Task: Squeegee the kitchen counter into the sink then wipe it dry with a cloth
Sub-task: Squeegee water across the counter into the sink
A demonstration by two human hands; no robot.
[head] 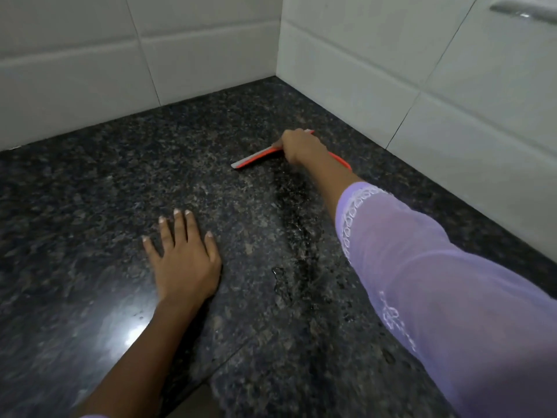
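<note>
Two hands | right hand [303, 146] grips squeegee [256, 158] | left hand [184, 254] flat on counter [90, 191], apart

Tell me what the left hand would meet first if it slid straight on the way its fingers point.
Nothing but bare counter lies ahead of the left hand until the tiled wall; the squeegee sits off to its right, probably outside that line.
</note>
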